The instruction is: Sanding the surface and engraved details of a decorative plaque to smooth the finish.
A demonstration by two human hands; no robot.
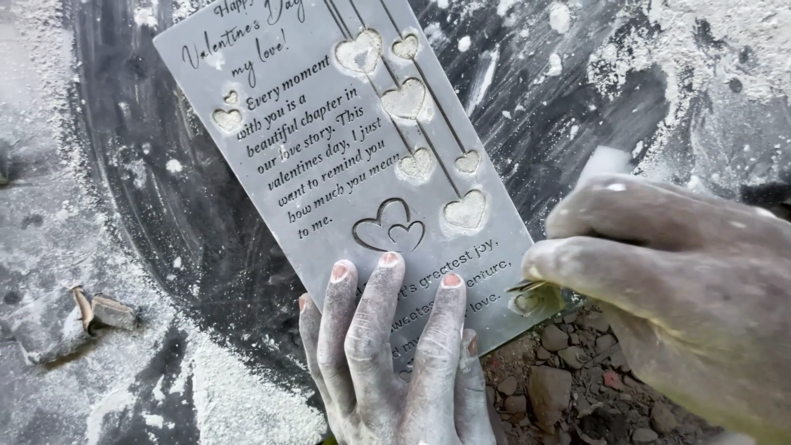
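While left hand point(387, 354) pins plaque point(329, 140); right hand point(676, 288) carves.

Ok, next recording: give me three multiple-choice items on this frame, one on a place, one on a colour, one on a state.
1. Where does the left hand rest?
A. on the plaque's lower end
B. on the rubble
C. in the air

2. What colour is the plaque?
A. red
B. grey
C. green

3. How does the right hand stand?
A. flat and open
B. closed around a thin tool
C. out of view

Answers:
1 A, its fingers lie spread on the plaque's near end.
2 B, the slab is grey, with pale dust in its carved hearts.
3 B, its fingers pinch a thin tool at the plaque's lower right corner.
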